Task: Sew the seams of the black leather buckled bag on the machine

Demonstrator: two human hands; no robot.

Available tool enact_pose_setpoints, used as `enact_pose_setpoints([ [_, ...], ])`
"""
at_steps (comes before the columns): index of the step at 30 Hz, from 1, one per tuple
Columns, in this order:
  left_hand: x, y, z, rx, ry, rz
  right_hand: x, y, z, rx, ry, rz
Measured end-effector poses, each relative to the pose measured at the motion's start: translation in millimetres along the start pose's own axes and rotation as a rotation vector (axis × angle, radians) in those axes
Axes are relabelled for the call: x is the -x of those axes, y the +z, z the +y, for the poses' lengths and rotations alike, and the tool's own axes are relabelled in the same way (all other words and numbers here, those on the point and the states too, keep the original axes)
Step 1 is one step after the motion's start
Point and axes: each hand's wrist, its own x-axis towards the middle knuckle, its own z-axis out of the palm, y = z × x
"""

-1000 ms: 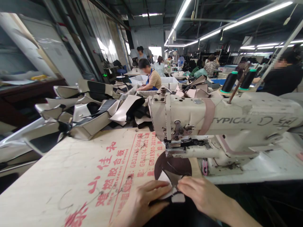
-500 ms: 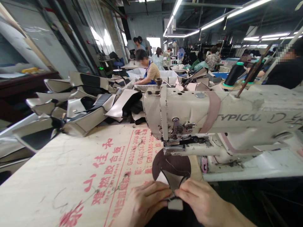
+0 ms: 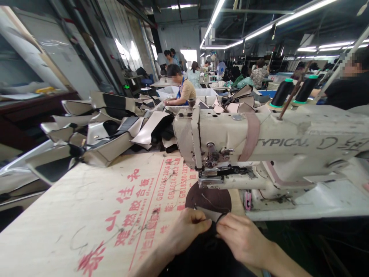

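1. We have the small piece (image 3: 210,214), pale with a dark edge, between our two hands, low in the view and on the near side of the brown disc (image 3: 196,195).
2. The part we can see runs roughly side to side, sloping down a little to the right. Our fingers cover the rest, so we cannot tell its full long axis.
3. Our left hand (image 3: 187,232) pinches its left part between thumb and fingers; our right hand (image 3: 242,238) pinches the right end by the dark edge. Neither is clearly nearer: both touch it.
4. From this grip, the sewing machine (image 3: 268,132) lies beyond and to the right, its arm end above the disc and apart from the piece.
5. We count two hands, one held piece, one disc, one machine, two black thread spools (image 3: 281,93) on top and one printed board (image 3: 95,207). The heap of panels (image 3: 100,148) overlaps too much to count.
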Motion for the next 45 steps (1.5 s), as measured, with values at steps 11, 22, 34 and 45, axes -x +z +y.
enact_pose_setpoints([
  [11, 3, 3.5, 0, 0.010, -0.075, 0.056, -12, -13, -7, 0.085, -0.052, -0.103],
  [22, 56, 11.2, -22, -0.369, 0.458, 0.355, -9, -4, -5, -0.066, 0.023, 0.000],
  [34, 35, 7.9, -15, -0.714, 0.598, 0.313, -13, -7, -4, 0.132, 0.045, -0.062],
  [45, 33, -19.0, -27, -0.216, 0.384, 0.139, -20, -10, 0, 0.129, 0.057, -0.149],
])
